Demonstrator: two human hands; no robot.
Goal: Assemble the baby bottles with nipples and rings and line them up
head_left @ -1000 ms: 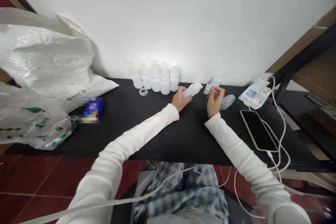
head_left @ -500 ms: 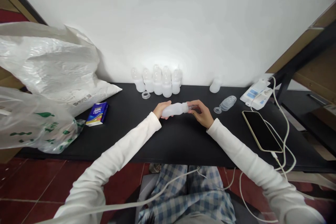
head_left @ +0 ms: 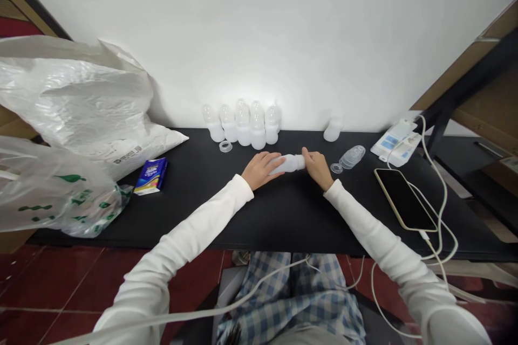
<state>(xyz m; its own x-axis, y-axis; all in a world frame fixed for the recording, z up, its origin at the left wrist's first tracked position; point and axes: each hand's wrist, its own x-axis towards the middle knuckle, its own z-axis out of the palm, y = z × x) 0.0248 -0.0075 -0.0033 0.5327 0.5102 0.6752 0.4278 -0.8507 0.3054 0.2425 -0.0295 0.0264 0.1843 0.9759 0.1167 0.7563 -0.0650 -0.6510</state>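
A small white plastic bottle (head_left: 292, 163) lies sideways between my hands, just above the black table (head_left: 283, 210). My left hand (head_left: 261, 168) is wrapped round its base end. My right hand (head_left: 317, 167) is closed on its neck end; what its fingers pinch there is hidden. Several capped white bottles (head_left: 243, 124) stand in a cluster against the wall behind my hands. A loose clear ring (head_left: 225, 146) lies in front of them. One more white bottle (head_left: 333, 130) stands alone to the right.
A stack of clear caps (head_left: 350, 157) lies right of my hands. A phone (head_left: 404, 199) on a white cable and a white packet (head_left: 396, 143) sit at the right. Plastic bags (head_left: 68, 135) and a blue tissue pack (head_left: 151, 175) fill the left.
My hands brought the bottle down from near the wall and turned it sideways. My right hand came onto its neck end, and my grip tightened at both ends.
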